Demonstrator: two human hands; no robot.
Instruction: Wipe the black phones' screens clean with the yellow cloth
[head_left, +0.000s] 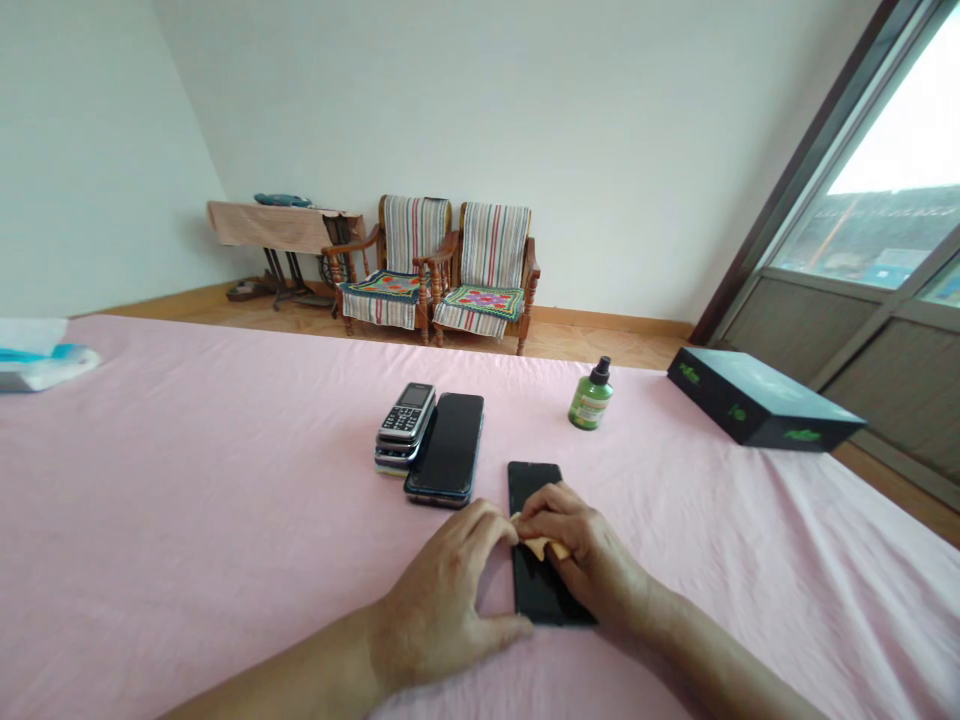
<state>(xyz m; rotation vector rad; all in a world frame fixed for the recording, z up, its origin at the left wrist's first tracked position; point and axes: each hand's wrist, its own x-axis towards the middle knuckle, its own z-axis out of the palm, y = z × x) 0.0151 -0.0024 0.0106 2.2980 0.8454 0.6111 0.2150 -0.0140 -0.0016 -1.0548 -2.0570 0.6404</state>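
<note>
Black smartphone (535,590) lying flat on pink-sheeted bed (225,520); right hand (589,560), fingers closed on yellow cloth (541,547); left hand (439,600), fingers curled at 9 o'clock, grip unclear.

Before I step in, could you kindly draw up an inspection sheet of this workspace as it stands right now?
Surface: pink sheet, lightly creased.
Job's things: black smartphone lying flat, yellow cloth on it.
Grippers: left hand with fingertips at the cloth's edge; right hand over the cloth.
Clutter: stacked keypad phones, second smartphone, green spray bottle, black box, white-and-blue packet.
Cables: nothing seen.
Surroundings: two striped wooden armchairs, cloth-draped table, window.
</note>
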